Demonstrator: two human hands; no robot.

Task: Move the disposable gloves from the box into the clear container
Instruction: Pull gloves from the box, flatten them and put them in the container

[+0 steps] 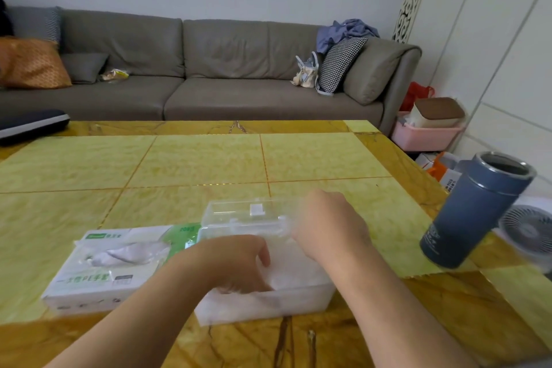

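- Thin translucent disposable gloves (286,275) are pressed into the clear rectangular plastic container (265,305), near the table's (209,164) front edge, by the left hand (236,263), fingers curled on them.
- Right hand (328,221) is curled at the raised clear lid (245,212); actual grip can't be told.
- White-green cardboard glove box (119,266) lies just left, long axis left-right; left hand is nearer.

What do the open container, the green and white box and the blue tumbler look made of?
Clear container: rigid, glossy transparent plastic; you can see through it. Green and white glove box: printed cardboard, apparently, with sharp folded edges. Blue tumbler: matte coated body, shiny metal rim, likely steel.
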